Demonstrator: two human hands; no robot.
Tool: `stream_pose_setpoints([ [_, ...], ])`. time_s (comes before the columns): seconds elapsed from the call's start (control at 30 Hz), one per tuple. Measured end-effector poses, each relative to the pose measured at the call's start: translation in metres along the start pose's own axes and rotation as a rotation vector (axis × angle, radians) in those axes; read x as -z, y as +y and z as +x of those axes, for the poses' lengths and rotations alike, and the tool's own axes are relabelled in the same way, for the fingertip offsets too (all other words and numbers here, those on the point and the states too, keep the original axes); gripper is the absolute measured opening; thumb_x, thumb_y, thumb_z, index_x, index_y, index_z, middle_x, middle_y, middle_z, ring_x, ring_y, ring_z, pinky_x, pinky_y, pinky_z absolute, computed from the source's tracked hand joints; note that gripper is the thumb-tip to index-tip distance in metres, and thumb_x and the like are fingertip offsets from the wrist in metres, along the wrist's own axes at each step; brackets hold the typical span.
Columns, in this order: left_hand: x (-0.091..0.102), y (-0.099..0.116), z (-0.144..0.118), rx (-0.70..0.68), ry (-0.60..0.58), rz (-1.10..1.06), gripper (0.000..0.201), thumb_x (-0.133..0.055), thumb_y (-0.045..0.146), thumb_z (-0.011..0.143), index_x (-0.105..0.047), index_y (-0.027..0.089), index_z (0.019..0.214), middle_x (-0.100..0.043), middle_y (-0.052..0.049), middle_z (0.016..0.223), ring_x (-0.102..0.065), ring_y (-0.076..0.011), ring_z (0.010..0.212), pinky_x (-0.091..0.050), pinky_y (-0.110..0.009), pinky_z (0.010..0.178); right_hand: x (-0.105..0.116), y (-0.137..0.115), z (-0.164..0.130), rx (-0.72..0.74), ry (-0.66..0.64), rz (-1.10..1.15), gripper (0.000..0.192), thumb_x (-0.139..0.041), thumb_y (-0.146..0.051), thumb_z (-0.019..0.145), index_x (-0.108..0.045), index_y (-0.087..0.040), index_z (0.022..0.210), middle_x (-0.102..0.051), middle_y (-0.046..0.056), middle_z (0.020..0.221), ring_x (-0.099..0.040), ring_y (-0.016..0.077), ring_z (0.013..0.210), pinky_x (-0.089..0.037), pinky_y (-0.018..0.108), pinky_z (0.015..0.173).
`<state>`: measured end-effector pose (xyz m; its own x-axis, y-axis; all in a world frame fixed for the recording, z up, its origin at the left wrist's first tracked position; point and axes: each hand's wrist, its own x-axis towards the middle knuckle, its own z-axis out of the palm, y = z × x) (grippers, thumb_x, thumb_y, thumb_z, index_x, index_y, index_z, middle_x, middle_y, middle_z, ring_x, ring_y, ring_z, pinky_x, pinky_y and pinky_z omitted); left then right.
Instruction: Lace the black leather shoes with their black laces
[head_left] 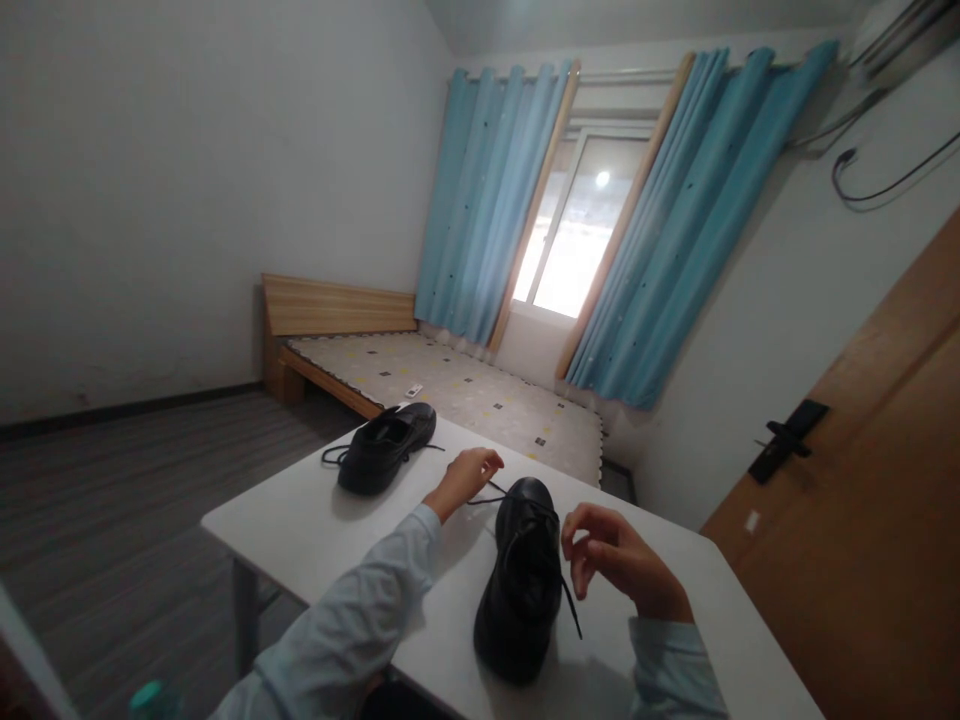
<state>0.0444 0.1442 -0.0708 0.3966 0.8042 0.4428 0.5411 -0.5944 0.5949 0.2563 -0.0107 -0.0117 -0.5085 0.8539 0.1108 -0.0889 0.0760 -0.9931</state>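
Daylight is coming through a window framed by blue curtains, and below it a bed with a wooden headboard is sitting against the pale wall. A wooden door with a dark handle is standing at the right. Nearer the camera, a white surface is carrying two black shoes.

The nearer shoe is lying in the middle of the surface between the person's two hands, its toe pointing away toward the bed and its opening facing up. The left hand is reaching past the shoe's left side, and its grip is closing narrowly on one end of the black lace, which is running taut from the fingers back to the toe of the shoe. The right hand is hovering just beside the shoe's right side with the fingers curled inward and pinching together; another strand of lace is hanging down the shoe's side below those fingers, but whether the fingertips are actually gripping it cannot be told. Both forearms are wearing light blue sleeves.

The second shoe is resting well apart at the far left corner of the surface, its loose laces trailing out beside it.
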Motion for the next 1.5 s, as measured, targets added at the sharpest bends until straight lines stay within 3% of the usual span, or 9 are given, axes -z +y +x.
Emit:
stream_pose_setpoints([
  [0.27,-0.016,-0.003,-0.003,-0.027,-0.165,0.371,0.017,-0.059,0.024,0.08,-0.067,0.023,0.095,-0.063,-0.007,0.105,-0.052,-0.0245,0.101,-0.04,-0.037,0.083,0.011,0.009,0.018,0.143,0.485,-0.047,0.017,-0.07,-0.029,0.07,-0.058,-0.017,0.074,-0.054,-0.003,0.06,-0.049,0.007,0.045,-0.034,0.014,0.033],
  [0.4,-0.024,0.0,-0.003,-0.014,-0.229,0.413,0.013,-0.055,0.024,0.082,-0.067,0.021,0.086,-0.064,-0.009,0.099,-0.051,-0.0254,0.099,-0.038,-0.039,0.082,0.015,0.019,0.027,0.109,0.603,-0.139,0.021,-0.069,-0.033,0.068,-0.058,-0.017,0.076,-0.054,-0.003,0.059,-0.048,0.0071,0.044,-0.032,0.015,0.032],
  [0.5,-0.026,0.002,-0.003,-0.016,-0.18,0.378,0.013,-0.052,0.019,0.082,-0.064,0.017,0.08,-0.065,-0.01,0.091,-0.053,-0.0252,0.094,-0.037,-0.04,0.082,0.016,0.025,0.031,0.077,0.684,-0.26,0.023,-0.069,-0.035,0.065,-0.058,-0.016,0.073,-0.053,-0.004,0.059,-0.047,0.0074,0.043,-0.033,0.016,0.031],
  [0.7,-0.011,0.002,0.005,0.032,-0.035,0.242,0.015,-0.048,0.021,0.085,-0.061,0.017,0.093,-0.066,-0.007,0.086,-0.059,-0.0199,0.085,-0.04,-0.032,0.078,0.022,0.028,0.031,0.041,0.738,-0.376,0.019,-0.062,-0.033,0.066,-0.057,-0.016,0.073,-0.046,-0.007,0.051,-0.043,0.007,0.037,-0.032,0.017,0.028],
  [0.83,0.001,0.011,0.007,-0.074,0.159,-0.036,0.019,-0.045,0.02,0.087,-0.064,0.017,0.087,-0.064,-0.006,0.089,-0.058,-0.0164,0.084,-0.043,-0.028,0.079,0.028,0.032,0.032,0.054,0.768,-0.417,0.024,-0.059,-0.034,0.068,-0.06,-0.016,0.084,-0.049,-0.004,0.059,-0.045,0.0078,0.041,-0.032,0.017,0.028],
  [0.9,0.004,0.02,0.005,-0.129,0.194,-0.1,0.02,-0.045,0.021,0.087,-0.064,0.017,0.085,-0.062,-0.005,0.086,-0.057,-0.0162,0.083,-0.043,-0.028,0.079,0.027,0.034,0.034,0.08,0.791,-0.482,0.03,-0.058,-0.037,0.07,-0.061,-0.016,0.092,-0.052,-0.002,0.064,-0.048,0.0092,0.045,-0.034,0.018,0.03],
  [1.1,-0.004,0.044,-0.003,-0.315,0.108,-0.214,0.017,-0.048,0.021,0.087,-0.065,0.018,0.085,-0.06,-0.004,0.086,-0.057,-0.0138,0.082,-0.044,-0.025,0.077,0.01,0.031,0.038,0.235,0.798,-0.785,0.03,-0.054,-0.04,0.081,-0.068,-0.019,0.098,-0.065,0.008,0.092,-0.058,0.0181,0.074,-0.047,0.027,0.056],
  [1.23,-0.008,0.055,-0.008,-0.405,0.009,-0.241,0.014,-0.053,0.02,0.085,-0.067,0.02,0.088,-0.062,-0.003,0.086,-0.058,-0.013,0.081,-0.044,-0.024,0.076,0.004,0.029,0.038,0.341,0.763,-0.904,0.019,-0.059,-0.032,0.08,-0.07,-0.024,0.093,-0.069,0.006,0.092,-0.057,0.0226,0.09,-0.045,0.035,0.076],
  [1.5,-0.013,0.058,-0.011,-0.378,0.003,-0.068,0.005,-0.063,0.024,0.079,-0.065,0.02,0.081,-0.065,-0.002,0.076,-0.057,-0.0151,0.076,-0.042,-0.027,0.075,0.005,0.021,0.036,0.294,0.679,-1.01,0.011,-0.062,-0.027,0.077,-0.072,-0.024,0.079,-0.069,0.005,0.076,-0.055,0.022,0.075,-0.043,0.034,0.069],
])
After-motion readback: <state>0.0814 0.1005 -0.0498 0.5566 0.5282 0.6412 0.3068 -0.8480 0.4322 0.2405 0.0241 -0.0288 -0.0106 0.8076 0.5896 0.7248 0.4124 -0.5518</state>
